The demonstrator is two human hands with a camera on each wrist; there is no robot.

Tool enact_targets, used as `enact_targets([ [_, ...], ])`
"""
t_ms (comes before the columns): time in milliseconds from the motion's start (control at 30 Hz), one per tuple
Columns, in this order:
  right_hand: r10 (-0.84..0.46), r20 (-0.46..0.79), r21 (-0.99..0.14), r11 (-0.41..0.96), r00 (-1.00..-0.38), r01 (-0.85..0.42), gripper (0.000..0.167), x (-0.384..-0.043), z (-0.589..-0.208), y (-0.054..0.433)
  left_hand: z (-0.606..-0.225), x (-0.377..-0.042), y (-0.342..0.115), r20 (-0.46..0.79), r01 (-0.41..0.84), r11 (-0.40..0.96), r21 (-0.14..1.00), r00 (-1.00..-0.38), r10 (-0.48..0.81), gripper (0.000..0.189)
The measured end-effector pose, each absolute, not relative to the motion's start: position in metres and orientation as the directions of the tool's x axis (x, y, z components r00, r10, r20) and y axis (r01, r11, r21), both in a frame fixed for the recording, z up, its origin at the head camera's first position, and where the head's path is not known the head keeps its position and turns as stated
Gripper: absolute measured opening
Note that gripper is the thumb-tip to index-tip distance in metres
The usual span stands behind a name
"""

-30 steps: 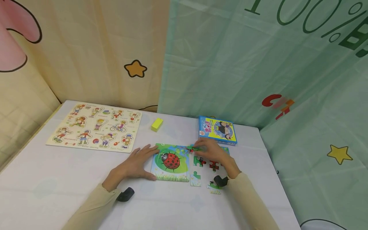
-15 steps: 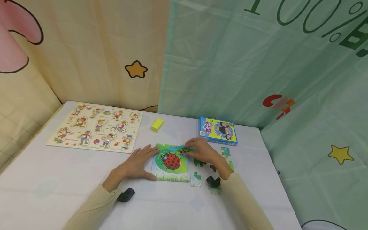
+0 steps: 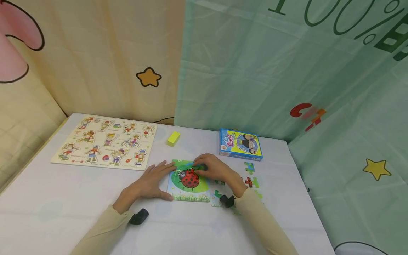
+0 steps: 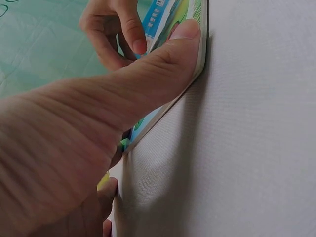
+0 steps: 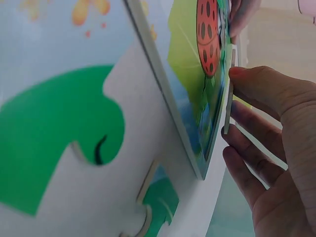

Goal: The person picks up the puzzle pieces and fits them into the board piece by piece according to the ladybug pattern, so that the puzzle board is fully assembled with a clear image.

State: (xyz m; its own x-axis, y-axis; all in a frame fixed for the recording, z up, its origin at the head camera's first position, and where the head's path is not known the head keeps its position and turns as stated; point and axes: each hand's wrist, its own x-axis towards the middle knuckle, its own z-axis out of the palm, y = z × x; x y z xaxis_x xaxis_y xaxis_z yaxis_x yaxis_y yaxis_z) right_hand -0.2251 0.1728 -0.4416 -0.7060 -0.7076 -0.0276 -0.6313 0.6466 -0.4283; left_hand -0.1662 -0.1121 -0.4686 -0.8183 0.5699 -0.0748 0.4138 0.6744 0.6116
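Observation:
A square ladybug puzzle board [image 3: 191, 197] lies flat in the middle of the table. My left hand [image 3: 149, 182] rests along its left side with fingers spread. In the left wrist view the thumb [image 4: 185, 37] lies on the board's edge. My right hand [image 3: 216, 169] is over the upper part of the board, pinching a puzzle piece [image 5: 229, 94] between thumb and fingers. That piece is tilted in the right wrist view, just above the board. Several loose pieces, among them a blue-green one [image 3: 249, 167], lie to the right, partly hidden by the right arm.
A wooden board with sports figures [image 3: 105, 143] lies at the left. Beyond the ladybug board are a yellow block [image 3: 173, 139] and, farther right, a blue and yellow box [image 3: 240, 145]. Curtains [image 3: 236, 71] hang behind the table.
My right hand has moved left with the puzzle piece, from the board's upper right corner to over its upper middle. The left hand has stayed in place.

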Motion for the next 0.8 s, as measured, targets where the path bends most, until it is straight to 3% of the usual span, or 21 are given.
enact_targets([
  [467, -0.716, -0.079, -0.348, 0.672, -0.694, -0.654, 0.028, -0.226, -0.443, 0.155, -0.467, -0.165, -0.115, -0.048, 0.435, 0.661, 0.611, -0.813, 0.58, 0.104],
  [800, -0.716, -0.08, -0.302, 0.68, -0.693, -0.668, 0.029, -0.227, -0.445, 0.152, -0.473, -0.169, -0.116, 0.048, 0.488, 0.647, 0.586, -0.818, 0.573, 0.078],
])
